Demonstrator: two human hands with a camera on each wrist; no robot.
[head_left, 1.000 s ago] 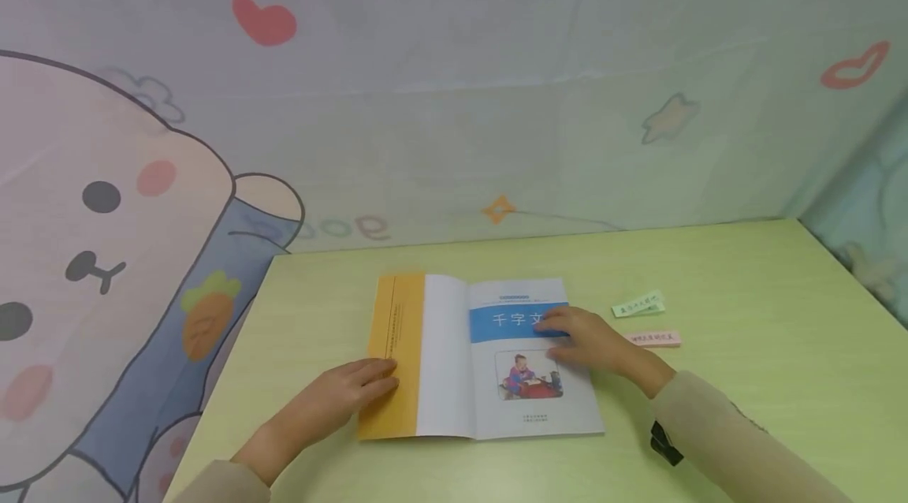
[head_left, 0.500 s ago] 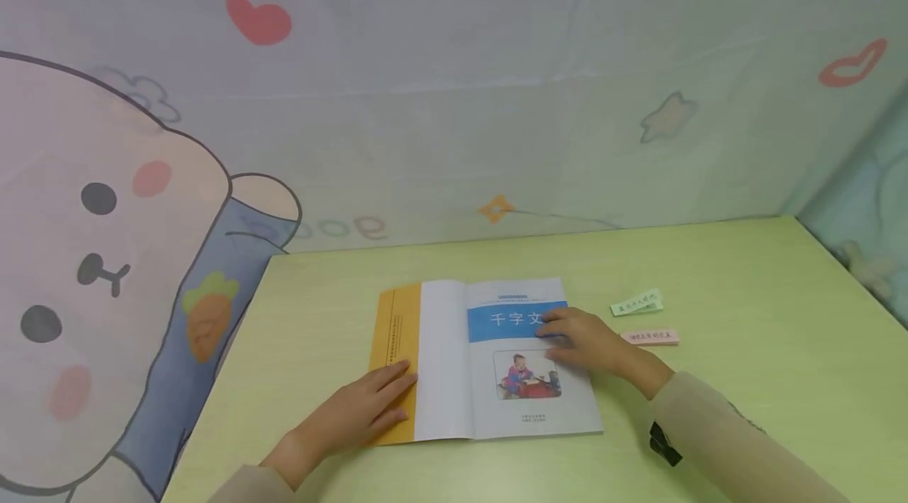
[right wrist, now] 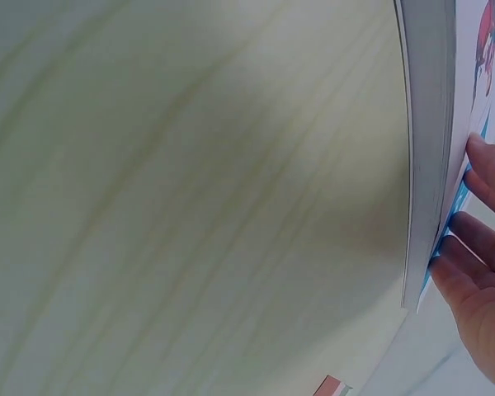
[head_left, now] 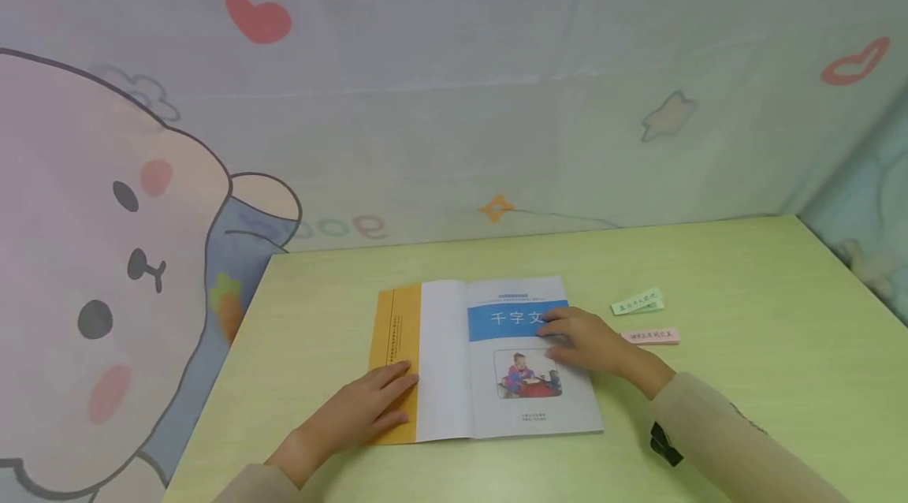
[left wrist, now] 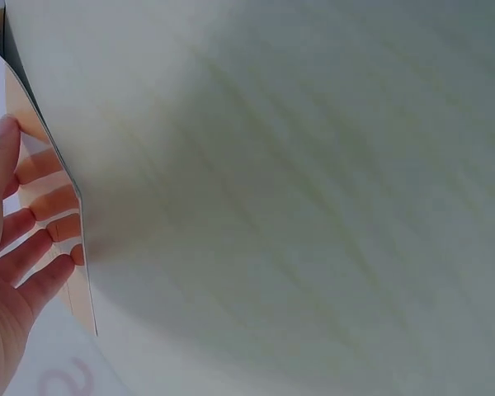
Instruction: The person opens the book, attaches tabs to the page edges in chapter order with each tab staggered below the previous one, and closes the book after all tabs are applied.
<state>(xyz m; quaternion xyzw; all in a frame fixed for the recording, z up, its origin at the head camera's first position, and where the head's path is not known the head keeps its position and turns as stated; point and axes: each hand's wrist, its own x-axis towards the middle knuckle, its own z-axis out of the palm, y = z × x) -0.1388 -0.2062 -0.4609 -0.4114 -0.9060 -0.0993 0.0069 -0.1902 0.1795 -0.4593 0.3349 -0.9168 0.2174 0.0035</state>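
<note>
Book [head_left: 454,361] lies spread on the table [head_left: 745,408] before us.
Our left hand [head_left: 358,408] rests on the yellow flap [head_left: 407,314], our right hand [head_left: 585,341] on the title page [head_left: 528,361], fingers loosely extended — even, light pressure should flatten it best.

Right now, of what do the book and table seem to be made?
The book looks like paper, with a layered edge; its yellow flap seems to mirror the left hand, so probably glossy. The table may be wood or laminate, smooth, with grain-like streaks.
</note>
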